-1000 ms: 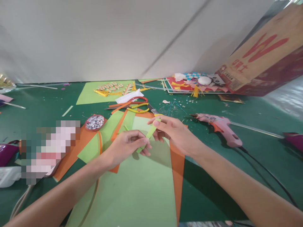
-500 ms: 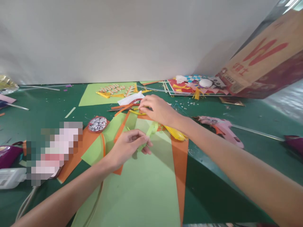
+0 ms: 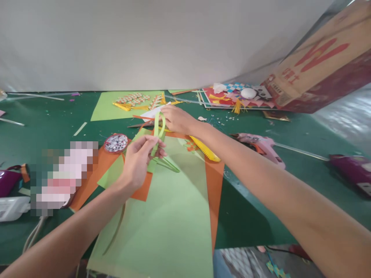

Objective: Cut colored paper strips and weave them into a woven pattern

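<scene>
My left hand (image 3: 142, 156) pinches a light-green paper strip (image 3: 157, 125), bent into loops that stand above and hang below the fingers. Farther back, my right hand (image 3: 177, 120) has its fingers curled down at an orange paper strip (image 3: 142, 117), whose free end sticks out to the left; the fingertips are partly hidden behind the green loop. Scissors (image 3: 139, 124) lie just under that hand, blades to the left, handles mostly covered. Beneath both hands lies a large light-green paper sheet (image 3: 174, 224), with a small orange-and-green paper piece (image 3: 191, 146) on it.
A yellow cutter (image 3: 207, 150) lies beside my right forearm. Farther right is a pink glue gun (image 3: 265, 146). A round dish of googly eyes (image 3: 116, 143) stands to the left. Paper crafts (image 3: 239, 96) and a paper bag (image 3: 313, 58) are at the back right.
My left hand has moved left and up with the green strip, whose loop now stands upright. The orange strip by my right hand has risen slightly. The view has tilted down.
</scene>
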A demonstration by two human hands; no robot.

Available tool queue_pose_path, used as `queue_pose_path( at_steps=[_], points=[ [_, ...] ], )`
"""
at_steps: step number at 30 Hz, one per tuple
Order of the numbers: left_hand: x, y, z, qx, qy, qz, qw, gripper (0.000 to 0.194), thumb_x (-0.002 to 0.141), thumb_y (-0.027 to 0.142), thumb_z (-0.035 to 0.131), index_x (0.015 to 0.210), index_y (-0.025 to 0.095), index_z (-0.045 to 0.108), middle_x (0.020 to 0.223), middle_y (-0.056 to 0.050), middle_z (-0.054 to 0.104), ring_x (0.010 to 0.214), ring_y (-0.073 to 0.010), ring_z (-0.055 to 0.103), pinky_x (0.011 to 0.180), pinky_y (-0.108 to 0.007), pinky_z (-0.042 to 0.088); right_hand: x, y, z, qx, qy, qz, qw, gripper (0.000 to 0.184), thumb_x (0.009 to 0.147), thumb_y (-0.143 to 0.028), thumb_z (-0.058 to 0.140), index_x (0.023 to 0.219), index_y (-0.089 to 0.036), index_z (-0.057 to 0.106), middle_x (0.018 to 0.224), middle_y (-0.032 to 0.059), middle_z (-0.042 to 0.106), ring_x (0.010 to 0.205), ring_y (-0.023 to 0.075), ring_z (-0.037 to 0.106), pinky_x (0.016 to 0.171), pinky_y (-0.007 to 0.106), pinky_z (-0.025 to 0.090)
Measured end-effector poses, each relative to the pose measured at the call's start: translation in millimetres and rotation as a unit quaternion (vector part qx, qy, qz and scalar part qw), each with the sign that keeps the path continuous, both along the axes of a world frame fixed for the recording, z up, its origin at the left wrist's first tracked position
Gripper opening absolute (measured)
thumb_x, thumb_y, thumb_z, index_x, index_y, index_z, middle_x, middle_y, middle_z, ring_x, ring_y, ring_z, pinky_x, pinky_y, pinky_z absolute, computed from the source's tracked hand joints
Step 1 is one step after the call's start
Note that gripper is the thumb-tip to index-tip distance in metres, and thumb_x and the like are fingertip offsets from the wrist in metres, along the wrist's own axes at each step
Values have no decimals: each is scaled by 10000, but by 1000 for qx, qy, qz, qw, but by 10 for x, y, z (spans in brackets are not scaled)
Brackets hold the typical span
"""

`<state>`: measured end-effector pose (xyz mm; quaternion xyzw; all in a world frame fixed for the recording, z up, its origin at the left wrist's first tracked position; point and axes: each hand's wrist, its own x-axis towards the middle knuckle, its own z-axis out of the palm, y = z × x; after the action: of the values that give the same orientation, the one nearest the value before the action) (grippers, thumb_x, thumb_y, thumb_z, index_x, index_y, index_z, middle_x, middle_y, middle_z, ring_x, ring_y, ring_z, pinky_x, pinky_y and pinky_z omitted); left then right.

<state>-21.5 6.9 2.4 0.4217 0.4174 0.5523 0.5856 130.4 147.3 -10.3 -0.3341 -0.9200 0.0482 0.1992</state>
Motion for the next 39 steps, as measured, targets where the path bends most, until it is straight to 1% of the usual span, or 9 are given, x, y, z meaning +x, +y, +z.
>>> queue_pose_path(
  at_steps=[3, 7, 10, 13, 16, 19, 22, 31, 39],
  points=[
    [-7, 3, 37, 12, -26, 17, 999, 156, 759, 232, 631, 624, 161, 599, 663, 5, 645, 521, -81, 581, 544, -209, 481, 41, -256, 135, -116, 142, -47, 982, 292, 769, -56, 445, 833, -153, 713, 1002, 84, 699, 984, 206, 599, 921, 362, 430],
    [-13, -21, 98, 43, -32, 18, 998, 163, 742, 246, 650, 613, 173, 583, 648, 10, 647, 503, -83, 578, 525, -208, 478, 138, -833, 334, -397, 321, -81, 856, 218, 846, -196, 512, 911, -156, 716, 996, 79, 705, 893, 163, 642, 793, 308, 508],
    [-16, -47, 117, 54, -26, -4, 998, 184, 735, 276, 667, 608, 176, 580, 639, 10, 646, 488, -87, 573, 513, -215, 475, 210, -1189, 379, -557, 288, -54, 777, 193, 847, -214, 541, 891, -136, 712, 958, 92, 711, 820, 146, 654, 662, 251, 499],
    [-15, -69, 98, 41, 2, -69, 997, 198, 767, 311, 657, 635, 174, 602, 666, -2, 658, 512, -101, 588, 520, -228, 483, 272, -1355, 339, -627, 224, -23, 746, 186, 828, -276, 600, 853, -128, 711, 972, 96, 709, 712, 125, 632, 539, 231, 444],
    [3, -81, 63, 17, 48, -139, 989, 214, 794, 324, 649, 650, 169, 616, 681, -18, 671, 553, -118, 610, 554, -236, 495, 343, -1386, 298, -633, 181, -22, 752, 266, 833, -373, 606, 843, -131, 717, 817, 65, 705, 564, 85, 537, 488, 232, 383],
    [35, -85, 42, -11, 102, -165, 981, 212, 810, 305, 628, 650, 166, 616, 683, -17, 673, 572, -122, 623, 595, -239, 505, 429, -1362, 294, -598, 150, -41, 786, 275, 821, -407, 624, 812, -146, 712, 709, 24, 671, 479, 55, 432, 458, 231, 323],
    [56, -84, 39, -29, 131, -175, 975, 213, 820, 294, 619, 649, 167, 614, 679, -10, 675, 587, -120, 629, 615, -235, 505, 483, -1341, 294, -580, 166, -51, 796, 226, 778, -371, 677, 867, -164, 697, 791, 24, 673, 525, 62, 493, 437, 222, 291],
    [56, -60, 16, -42, 103, -201, 973, 208, 802, 322, 649, 669, 162, 642, 720, -42, 687, 607, -147, 645, 635, -281, 516, 314, -1398, 119, -559, 398, -80, 723, 273, 713, -394, 726, 680, -159, 591, 629, -12, 601, 465, 56, 500, 383, 208, 239],
    [69, -58, 27, -62, 104, -207, 971, 195, 789, 302, 663, 655, 165, 626, 751, -47, 700, 597, -136, 651, 614, -269, 533, 303, -1398, 148, -495, 446, -137, 733, 279, 691, -334, 719, 549, -162, 552, 519, -32, 525, 414, 53, 456, 384, 222, 253]
  ],
)
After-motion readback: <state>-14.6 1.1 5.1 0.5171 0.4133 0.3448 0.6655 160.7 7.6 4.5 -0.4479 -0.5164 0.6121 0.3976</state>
